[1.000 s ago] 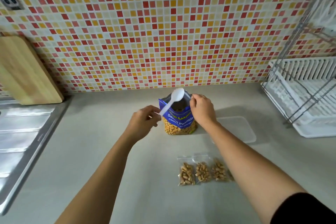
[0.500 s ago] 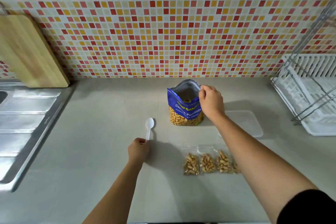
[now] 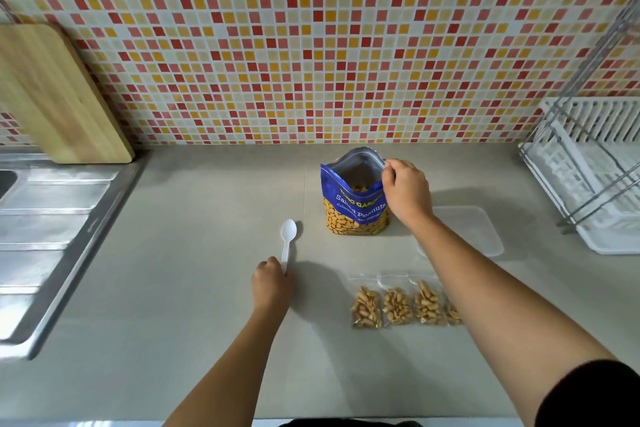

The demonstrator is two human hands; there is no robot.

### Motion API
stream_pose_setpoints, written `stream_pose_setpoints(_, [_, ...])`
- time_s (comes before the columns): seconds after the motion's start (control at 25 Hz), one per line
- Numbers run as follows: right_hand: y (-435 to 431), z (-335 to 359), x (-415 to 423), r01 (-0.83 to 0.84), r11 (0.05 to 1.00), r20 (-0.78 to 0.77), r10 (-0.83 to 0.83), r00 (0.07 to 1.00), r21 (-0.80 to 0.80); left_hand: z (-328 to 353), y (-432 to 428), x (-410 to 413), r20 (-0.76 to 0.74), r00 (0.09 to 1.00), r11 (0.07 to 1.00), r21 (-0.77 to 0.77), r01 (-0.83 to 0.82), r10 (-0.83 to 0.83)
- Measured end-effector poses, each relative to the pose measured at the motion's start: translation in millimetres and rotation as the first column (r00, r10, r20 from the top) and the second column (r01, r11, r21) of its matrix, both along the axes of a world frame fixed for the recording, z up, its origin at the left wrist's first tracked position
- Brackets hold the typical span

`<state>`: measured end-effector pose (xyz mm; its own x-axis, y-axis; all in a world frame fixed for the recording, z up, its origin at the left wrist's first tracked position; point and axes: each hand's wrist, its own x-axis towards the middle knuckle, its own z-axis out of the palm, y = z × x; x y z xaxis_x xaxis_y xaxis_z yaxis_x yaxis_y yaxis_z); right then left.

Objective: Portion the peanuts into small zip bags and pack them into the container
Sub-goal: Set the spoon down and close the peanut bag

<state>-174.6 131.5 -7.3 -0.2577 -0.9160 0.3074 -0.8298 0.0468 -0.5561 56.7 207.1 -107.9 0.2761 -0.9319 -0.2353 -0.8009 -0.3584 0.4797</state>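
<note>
Left grip (image 3: 272, 282) holds spoon (image 3: 288, 236) — right grip (image 3: 405, 192) pinches peanut bag (image 3: 353, 208); arms outstretched.

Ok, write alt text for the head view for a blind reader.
A person's right hand pinches the open rim of an upright blue peanut bag while the left hand holds the handle of a white plastic spoon laid on the grey counter. In front of a clear plastic container, small clear zip bags of peanuts lie in a row.

On counter (image 3: 173, 305): peanut bag (image 3: 355, 208) is stood upright near the wall (image 3: 311, 45); spoon (image 3: 288, 239) is laid to its left, container (image 3: 479, 232) to its right. Filled zip bags (image 3: 398, 307) are lined up side by side in front of it. Drainboard (image 3: 45, 225) is set far left, dish rack (image 3: 595, 180) far right.
</note>
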Motion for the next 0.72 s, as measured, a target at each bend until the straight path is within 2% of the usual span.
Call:
stream_pose_setpoints(0.12, [-0.1,1.4,-0.5,-0.018,1.000,0.010,0.018,1.000,0.008,10.3,-2.7,1.7,0.020,1.000,0.998,0.059,0.001,-0.002])
stream_pose_setpoints(0.2, [-1.0,4.7,-1.1,-0.032,0.999,0.026,0.031,0.999,0.035,30.3,-18.1,3.4,0.007,1.000,0.999,0.044,-0.011,0.011])
stream_pose_setpoints(0.28, [-1.7,9.4,-4.1,-0.055,0.996,0.056,0.051,0.997,0.072,60.2,-45.6,1.7,-0.064,0.998,0.996,-0.094,0.012,-0.018])
stream_pose_setpoints(0.36, [-2.0,13.9,-9.3,-0.106,0.987,0.122,0.091,0.988,0.117,96.1,-73.4,-4.6,-0.181,0.970,0.965,-0.235,0.116,-0.161])
stream_pose_setpoints(0.44, [-2.0,20.6,-16.8,-0.190,0.964,0.238,0.142,0.961,0.188,126.2,-93.5,-15.2,-0.123,0.902,0.881,-0.303,0.364,-0.414])
stream_pose_setpoints(0.56, [1.5,34.0,-29.9,-0.378,0.863,0.452,0.204,0.868,0.336,145.9,-115.8,-35.1,0.051,0.716,0.703,-0.152,0.695,-0.697])
stream_pose_setpoints(0.64, [0.0,37.3,-36.4,-0.426,0.817,0.409,0.261,0.874,0.388,148.6,-128.0,-45.8,0.046,0.635,0.626,-0.129,0.769,-0.771])
stream_pose_setpoints(0.72, [-4.3,35.7,-38.1,-0.421,0.819,0.306,0.316,0.898,0.390,149.0,-136.1,-51.5,0.017,0.597,0.589,-0.145,0.795,-0.802])
